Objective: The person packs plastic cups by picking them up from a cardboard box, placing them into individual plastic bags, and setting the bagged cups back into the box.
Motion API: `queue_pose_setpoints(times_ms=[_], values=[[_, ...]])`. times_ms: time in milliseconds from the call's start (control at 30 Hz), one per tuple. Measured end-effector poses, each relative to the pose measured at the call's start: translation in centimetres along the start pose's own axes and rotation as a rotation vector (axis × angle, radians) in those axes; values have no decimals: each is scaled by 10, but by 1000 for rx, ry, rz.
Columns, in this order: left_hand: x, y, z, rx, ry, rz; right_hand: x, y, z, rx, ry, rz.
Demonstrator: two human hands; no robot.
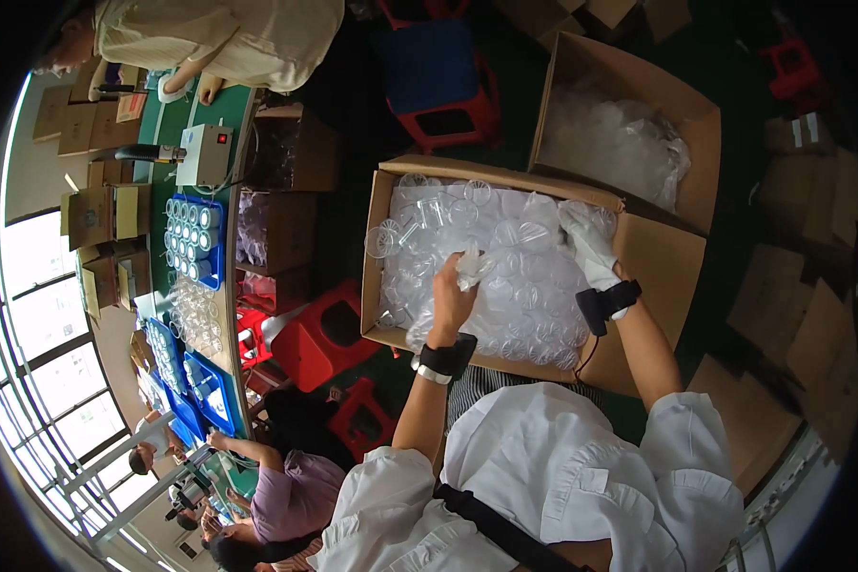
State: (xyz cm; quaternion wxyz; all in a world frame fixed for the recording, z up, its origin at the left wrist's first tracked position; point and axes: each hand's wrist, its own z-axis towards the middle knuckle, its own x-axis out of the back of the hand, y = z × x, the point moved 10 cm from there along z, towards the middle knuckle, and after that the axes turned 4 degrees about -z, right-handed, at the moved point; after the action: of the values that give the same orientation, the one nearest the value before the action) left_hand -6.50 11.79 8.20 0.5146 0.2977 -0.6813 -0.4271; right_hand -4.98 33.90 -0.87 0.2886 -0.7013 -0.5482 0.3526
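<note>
Carton of clear plastic pieces, two hands inside: hazards noted

Principal item: clear, round-ended plastic pieces [543,272], many, closely packed in an open cardboard carton [373,296] in front of the person. Neat rows toward the right and near side; looser, tilted pieces toward the left.

Left hand [455,294]: above the middle of the load, thumb and fingers closed on a crumpled whitish wad [469,273]; whether film or cloth cannot be told.

Right hand [589,250]: in a white glove, at the far right corner of the load. Fingertips are lost against the pale contents; how far they are open, and whether they have hold of anything, cannot be told.

Hazard, edge: one round clear piece [383,238] lies across the carton's left wall; a knock to the wall would likely send it to the floor.

Hazard, pressure: thin-looking walls may dent or crack should either hand bear down on the rows.

Hazard, snagging: the wad could catch on neighbouring pieces and pull them askew; the thin cable [589,360] below the right wrist band [608,307] could hook the open flap [663,276].

Hazard, visibility: clear on white, so a scuffed or nested piece could easily pass unnoticed.
</note>
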Motion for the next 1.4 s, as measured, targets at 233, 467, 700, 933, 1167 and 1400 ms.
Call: queue_pose_setpoints(times_ms=[233, 467, 700, 933, 1167, 1400], values=[[-68, -27, 17, 382, 9, -757, -16, -3, -18, 23, -25, 59], [-58, -14, 29, 409, -12, -722, -24, -16, -23, 185, -80, -40], [-67, -32, 53, 345, -73, -405, -21, 8, -9, 130, -114, -65], [-65, -11, 66, 26, -19, -35, -44, -71, -28, 739, 187, -878], [-54, -16, 61, 103, -40, -28, -65, -67, -16, 872, 317, -1176], [-20, -36, 56, 111, 70, 101, -51, -66, -19, 779, 326, -907]])
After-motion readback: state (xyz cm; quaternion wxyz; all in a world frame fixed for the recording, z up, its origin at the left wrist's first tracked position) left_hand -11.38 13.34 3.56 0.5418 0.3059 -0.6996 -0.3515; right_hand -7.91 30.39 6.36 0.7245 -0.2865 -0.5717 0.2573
